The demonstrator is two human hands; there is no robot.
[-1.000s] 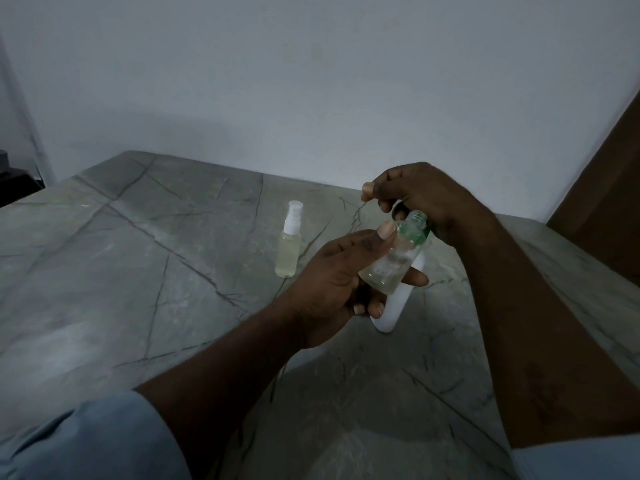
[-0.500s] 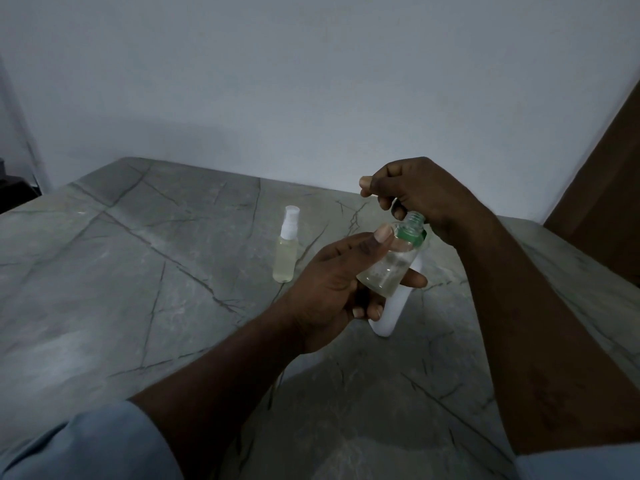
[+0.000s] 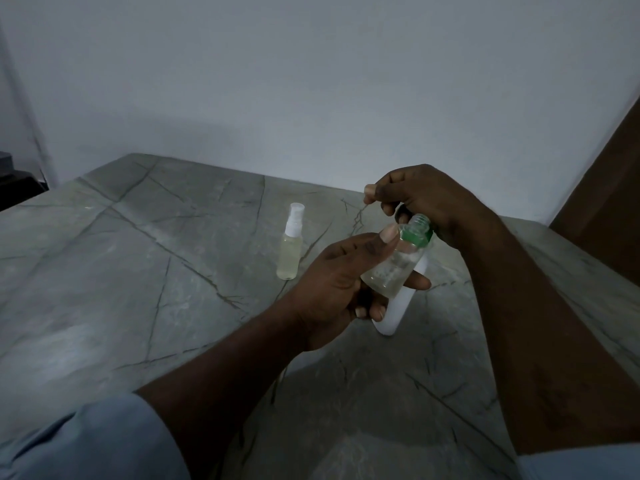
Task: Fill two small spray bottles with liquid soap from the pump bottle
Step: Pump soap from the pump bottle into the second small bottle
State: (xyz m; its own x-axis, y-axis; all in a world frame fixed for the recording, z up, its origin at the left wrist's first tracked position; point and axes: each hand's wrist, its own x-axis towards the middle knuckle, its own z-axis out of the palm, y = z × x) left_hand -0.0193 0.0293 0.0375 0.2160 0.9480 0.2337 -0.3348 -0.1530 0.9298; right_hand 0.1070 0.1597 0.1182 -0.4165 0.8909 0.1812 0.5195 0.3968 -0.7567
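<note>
My left hand [image 3: 332, 285] holds a small clear bottle [image 3: 388, 271], tilted to the right. Its green neck and threaded mouth [image 3: 417, 226] are uncapped, and a little pale liquid lies in its lower part. Directly behind it a white pump bottle [image 3: 394, 313] stands on the table. My right hand [image 3: 433, 199] is curled over the top of the pump bottle, just above the open mouth, and hides the pump head. A second small spray bottle [image 3: 290, 251] with a white cap stands upright to the left, filled with pale yellowish liquid.
The grey marble-pattern table [image 3: 138, 271] runs back to a white wall. A brown panel [image 3: 609, 188] rises at the right edge. A dark object [image 3: 14, 185] sits off the table's far left corner.
Both hands and the bottles keep nearly the same pose; only the view shifts slightly.
</note>
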